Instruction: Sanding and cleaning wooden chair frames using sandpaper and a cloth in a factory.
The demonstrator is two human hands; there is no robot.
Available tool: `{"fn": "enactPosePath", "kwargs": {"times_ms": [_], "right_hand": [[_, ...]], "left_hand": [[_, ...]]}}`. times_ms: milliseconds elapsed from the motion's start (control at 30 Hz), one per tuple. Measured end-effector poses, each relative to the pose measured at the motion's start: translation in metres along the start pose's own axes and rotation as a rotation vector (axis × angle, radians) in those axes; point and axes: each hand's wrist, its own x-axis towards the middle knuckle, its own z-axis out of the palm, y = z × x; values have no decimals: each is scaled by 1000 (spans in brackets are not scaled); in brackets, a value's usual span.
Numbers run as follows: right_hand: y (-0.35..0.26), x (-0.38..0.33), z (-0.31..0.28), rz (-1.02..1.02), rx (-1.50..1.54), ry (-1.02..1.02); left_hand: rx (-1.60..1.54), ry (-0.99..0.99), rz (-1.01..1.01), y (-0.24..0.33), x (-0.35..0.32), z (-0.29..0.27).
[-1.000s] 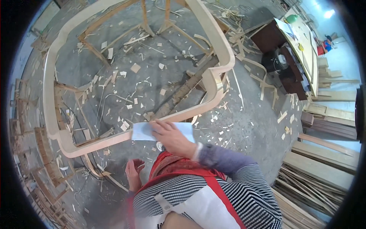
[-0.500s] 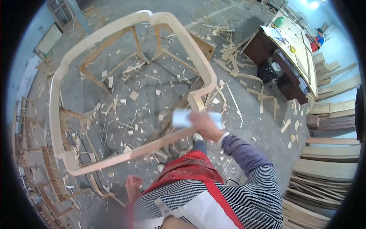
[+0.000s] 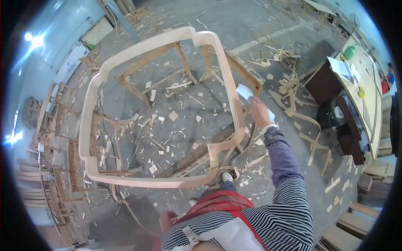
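Note:
A large pale wooden frame (image 3: 138, 181) with rounded, notched corners spreads out before me, resting on wooden legs and supports. Along the outside of its right rail, my right hand (image 3: 260, 112) is closed around a flat whitish strip (image 3: 244, 91), which pokes out past both sides of the fingers. The strip lies close against the rail; whether it touches cannot be made out, nor can its exact kind. Low beside my red apron (image 3: 213, 203) is my left hand (image 3: 168, 219), small and blurred, away from the frame. Its fingers are not clear.
Wood scraps and shavings litter the grey floor. A dark-sided workbench (image 3: 324, 88) with papers and a green bottle (image 3: 350, 52) stands at right, a black bin (image 3: 329, 115) beside it. Another person (image 3: 387, 79) is at the far right. Wooden chair frames (image 3: 63, 142) line the left.
My right hand, with the whitish strip, has gone from the frame's near right notch up along its outer right side. The view has swung, shifting the whole scene rightward.

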Motion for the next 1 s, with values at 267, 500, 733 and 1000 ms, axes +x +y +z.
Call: {"fn": "enactPosePath", "kwargs": {"times_ms": [267, 500, 733, 1000], "right_hand": [[-184, -174, 33, -242, 509, -226], [-314, -244, -32, -716, 974, -1348], [-388, -272, -55, -708, 334, -1417], [-267, -400, 110, -759, -82, -1313]], "left_hand": [[193, -52, 179, -52, -20, 20], [-271, -6, 12, -166, -64, 13], [-292, 107, 188, -267, -136, -46], [-461, 238, 86, -353, -194, -143]]}}
